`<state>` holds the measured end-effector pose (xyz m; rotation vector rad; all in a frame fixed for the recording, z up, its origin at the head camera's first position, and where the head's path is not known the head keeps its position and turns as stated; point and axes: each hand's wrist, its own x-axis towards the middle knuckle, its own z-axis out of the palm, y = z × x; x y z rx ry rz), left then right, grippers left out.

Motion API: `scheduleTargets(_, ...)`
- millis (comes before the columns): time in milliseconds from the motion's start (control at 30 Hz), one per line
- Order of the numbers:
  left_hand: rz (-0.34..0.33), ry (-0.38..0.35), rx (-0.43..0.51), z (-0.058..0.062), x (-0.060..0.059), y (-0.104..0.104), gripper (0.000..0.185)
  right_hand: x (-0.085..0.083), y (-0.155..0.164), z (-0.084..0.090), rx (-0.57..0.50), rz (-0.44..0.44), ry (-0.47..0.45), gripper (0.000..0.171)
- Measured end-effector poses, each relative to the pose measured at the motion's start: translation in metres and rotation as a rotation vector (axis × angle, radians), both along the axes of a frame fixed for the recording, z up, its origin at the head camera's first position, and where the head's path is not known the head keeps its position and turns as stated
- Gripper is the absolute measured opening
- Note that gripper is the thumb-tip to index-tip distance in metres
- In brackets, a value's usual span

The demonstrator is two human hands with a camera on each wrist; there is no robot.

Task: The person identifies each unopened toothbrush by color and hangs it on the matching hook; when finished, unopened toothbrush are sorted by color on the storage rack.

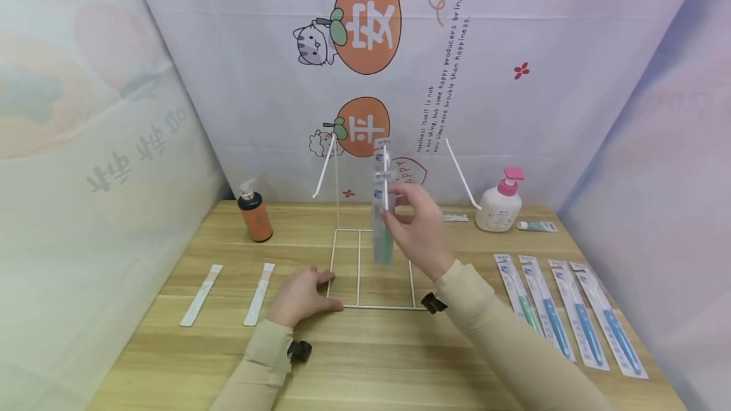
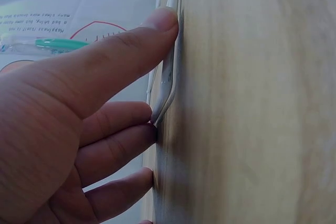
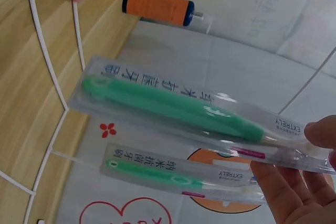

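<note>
My right hand (image 1: 419, 230) pinches a clear-packaged green toothbrush (image 3: 173, 108) by its upper end, at the middle hook of a white wire rack (image 1: 358, 271). The pack stands upright, and the hook's rod shows in front of its top. Behind it on the same hook hangs another packaged green toothbrush (image 3: 152, 174). At the rack's front left corner, my left hand (image 1: 299, 297) holds the base, thumb on the front wire and fingertips at the corner wire (image 2: 167, 100).
Packaged toothbrushes (image 1: 562, 309) lie in a row at right. Two slim white packets (image 1: 259, 293) lie at left. An orange pump bottle (image 1: 256, 217), a white pump bottle (image 1: 498, 208) and a tube (image 1: 537, 226) are near the back. Rack arms (image 1: 464, 176) jut out on both sides.
</note>
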<state>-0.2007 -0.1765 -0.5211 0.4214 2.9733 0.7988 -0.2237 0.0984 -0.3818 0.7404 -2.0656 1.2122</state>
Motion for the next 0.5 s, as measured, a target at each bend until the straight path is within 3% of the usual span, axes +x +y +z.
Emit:
scheduleTargets(300, -0.014, 0.023, 0.006, -0.001, 0.000, -0.001, 0.079, -0.034, -0.008, 0.000, -0.017, -0.103, -0.005, 0.041)
scheduleTargets(500, -0.011, 0.024, 0.002, 0.000, 0.000, -0.001, 0.078, -0.046, -0.012, 0.000, -0.035, -0.124, 0.013, 0.040)
